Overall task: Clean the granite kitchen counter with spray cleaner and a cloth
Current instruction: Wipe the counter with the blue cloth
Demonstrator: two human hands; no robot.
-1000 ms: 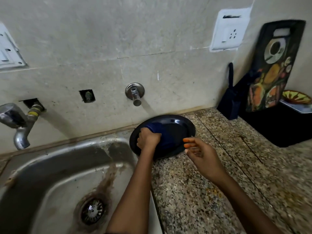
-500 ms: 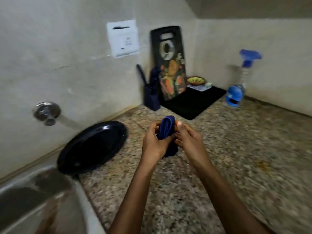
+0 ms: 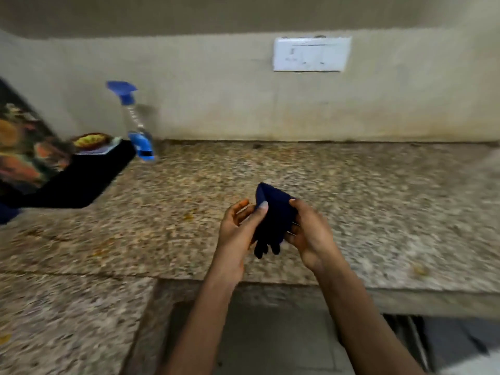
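A dark blue cloth [image 3: 273, 212] hangs between both hands above the speckled granite counter [image 3: 365, 201]. My left hand [image 3: 239, 228] pinches its left edge with thumb and fingers, and my right hand [image 3: 311, 231] grips its right side. The cloth is bunched, its lower end dangling. A clear spray bottle [image 3: 136, 123] with a blue trigger head and blue label stands at the back left of the counter, against the wall, well apart from both hands. Orange-brown specks and stains dot the counter to the left of my hands.
A black mat [image 3: 81, 182] lies at the left with a small patterned bowl [image 3: 90, 140] on it and a fruit-printed board [image 3: 19, 147] leaning behind. A white switch plate [image 3: 311, 54] is on the wall. The counter's front edge and an inner corner run below my wrists.
My view has swung right, from the sink and black plate to the other counter section. The cloth came off the plate and is now held in both hands, more spread out.
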